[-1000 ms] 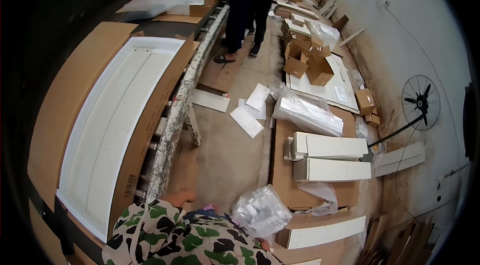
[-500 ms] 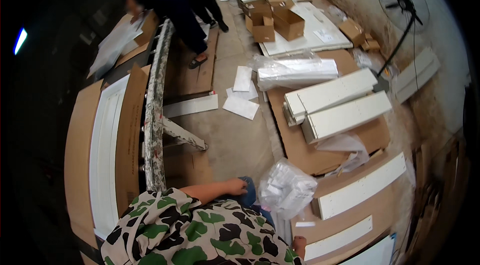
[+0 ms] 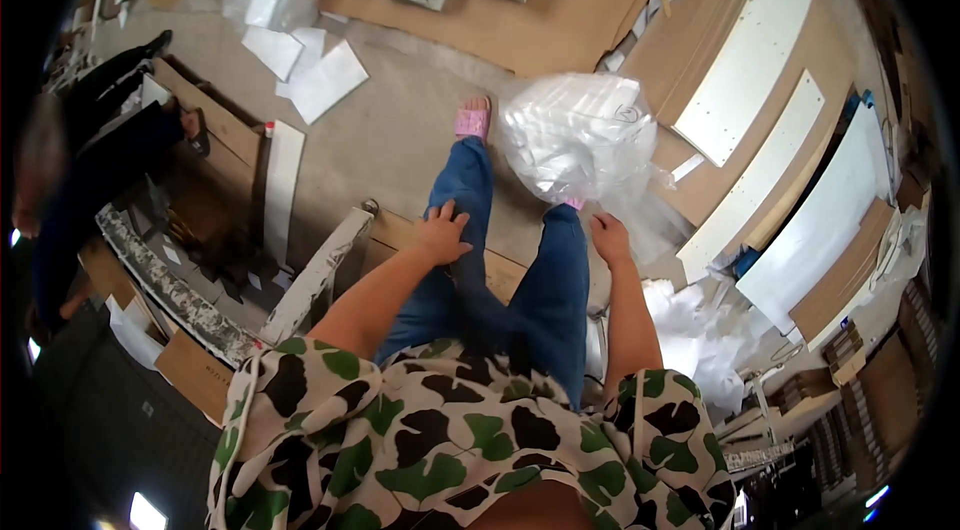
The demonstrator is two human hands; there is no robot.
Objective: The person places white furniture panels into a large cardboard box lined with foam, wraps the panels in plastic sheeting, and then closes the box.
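My left hand [image 3: 443, 233] lies on the left leg of my blue jeans [image 3: 465, 175] near the knee, open with its fingers spread. To the right, my right hand [image 3: 608, 238] hangs beside my right knee, its fingers loosely bent and nothing seen in them. Just beyond it stands a clear plastic bag [image 3: 575, 135] filled with white wrapped pieces. The bag hides most of my right foot. Crumpled clear film trails from the bag's right side, close to my right hand; whether they touch I cannot tell.
White boards [image 3: 755, 50] lie on brown cardboard [image 3: 480, 40] at the right and far side. White sheets [image 3: 330, 80] are on the floor at left. A worn metal frame [image 3: 175, 280] stands near my left leg. Another person [image 3: 110, 170] is at the far left.
My view has swung to the right and downward, so both legs and both forearms now show. My left hand stays on my leg; my right hand has come forward beside the plastic bag.
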